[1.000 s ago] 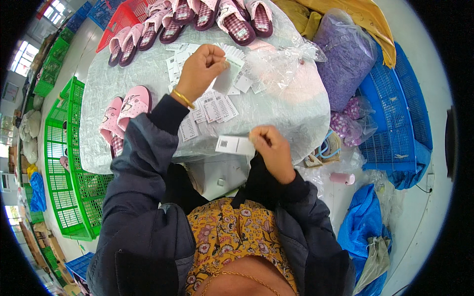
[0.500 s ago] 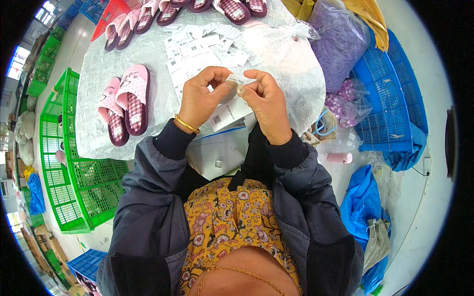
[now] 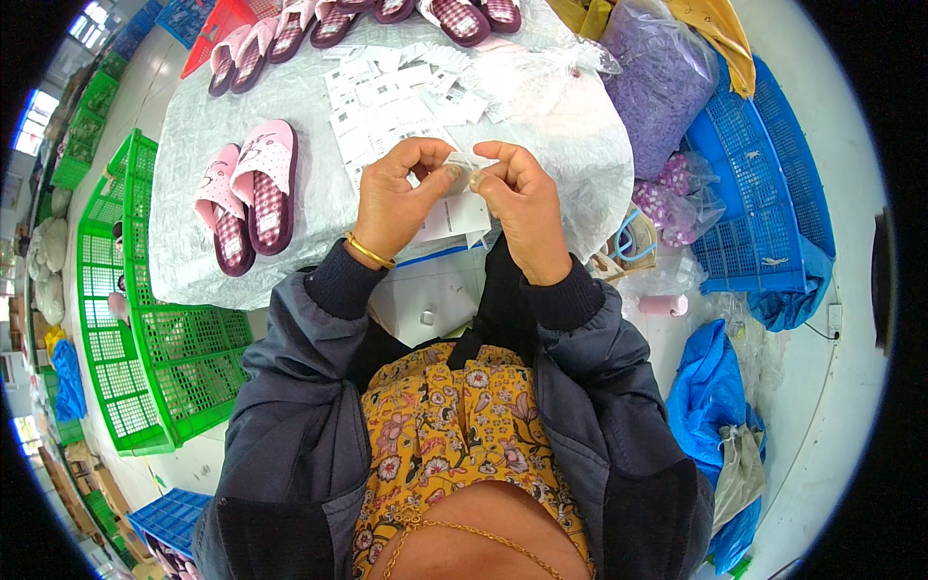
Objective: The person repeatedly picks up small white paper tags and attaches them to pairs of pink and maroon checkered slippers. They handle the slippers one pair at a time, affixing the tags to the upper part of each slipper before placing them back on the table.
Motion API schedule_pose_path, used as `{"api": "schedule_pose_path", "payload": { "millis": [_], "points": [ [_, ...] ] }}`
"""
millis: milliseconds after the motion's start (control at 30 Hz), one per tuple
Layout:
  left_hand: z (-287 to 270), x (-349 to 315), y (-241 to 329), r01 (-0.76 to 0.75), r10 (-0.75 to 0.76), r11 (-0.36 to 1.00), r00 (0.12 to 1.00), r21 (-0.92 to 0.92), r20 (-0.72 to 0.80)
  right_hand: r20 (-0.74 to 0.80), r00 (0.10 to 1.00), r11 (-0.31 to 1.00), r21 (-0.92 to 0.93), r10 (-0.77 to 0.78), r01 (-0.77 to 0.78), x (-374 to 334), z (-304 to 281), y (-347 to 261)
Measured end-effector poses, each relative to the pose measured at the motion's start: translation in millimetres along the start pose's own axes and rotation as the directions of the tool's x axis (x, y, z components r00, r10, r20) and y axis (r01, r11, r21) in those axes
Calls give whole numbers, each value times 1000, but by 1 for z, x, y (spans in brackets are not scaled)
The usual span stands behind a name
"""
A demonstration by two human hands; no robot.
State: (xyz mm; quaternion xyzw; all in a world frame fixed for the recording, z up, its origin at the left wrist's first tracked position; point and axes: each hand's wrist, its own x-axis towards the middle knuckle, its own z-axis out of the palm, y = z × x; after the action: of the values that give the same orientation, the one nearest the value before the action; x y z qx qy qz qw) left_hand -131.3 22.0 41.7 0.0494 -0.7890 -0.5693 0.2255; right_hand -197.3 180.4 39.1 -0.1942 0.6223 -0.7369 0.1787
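My left hand (image 3: 396, 198) and my right hand (image 3: 520, 203) meet in front of my chest, fingertips pinched together on white paper tags (image 3: 454, 215) that hang between them. A gold bangle sits on my left wrist. Just beyond the hands, many loose white tags (image 3: 387, 97) lie scattered on the table covered in silver-grey plastic (image 3: 213, 126). A pair of pink slippers (image 3: 246, 193) with checked insoles lies on the table to the left of my left hand.
More pink slippers (image 3: 367, 17) line the table's far edge. Clear plastic bags (image 3: 541, 77) lie at the table's right. Green crates (image 3: 135, 348) stand left, blue crates (image 3: 764, 193) and a purple bag (image 3: 667, 77) right. A pink spool (image 3: 662, 305) lies on the floor.
A second ago my left hand reached over the loose tags and my right held a tag low. Both hands have come together and now pinch the tags between them.
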Motion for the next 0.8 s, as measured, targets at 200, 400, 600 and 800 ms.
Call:
{"api": "schedule_pose_path", "payload": {
  "millis": [200,400,600,800],
  "points": [
    [1,-6,4,-116,120,976,993,184,-11,13,1000,1000,-9,9,-9,-3,-1,-2],
    [-5,-13,4,-54,48,998,988,35,148,110,989,995,-1,101,-101,-11,-11,2],
    [-3,-12,-10,218,-195,975,935,-46,295,161,984,990,-128,73,-53,-18,-15,17],
    [2,-5,-9,125,-166,977,953,171,254,152,970,818,-522,-190,242,-16,-30,14]
  ]
}}
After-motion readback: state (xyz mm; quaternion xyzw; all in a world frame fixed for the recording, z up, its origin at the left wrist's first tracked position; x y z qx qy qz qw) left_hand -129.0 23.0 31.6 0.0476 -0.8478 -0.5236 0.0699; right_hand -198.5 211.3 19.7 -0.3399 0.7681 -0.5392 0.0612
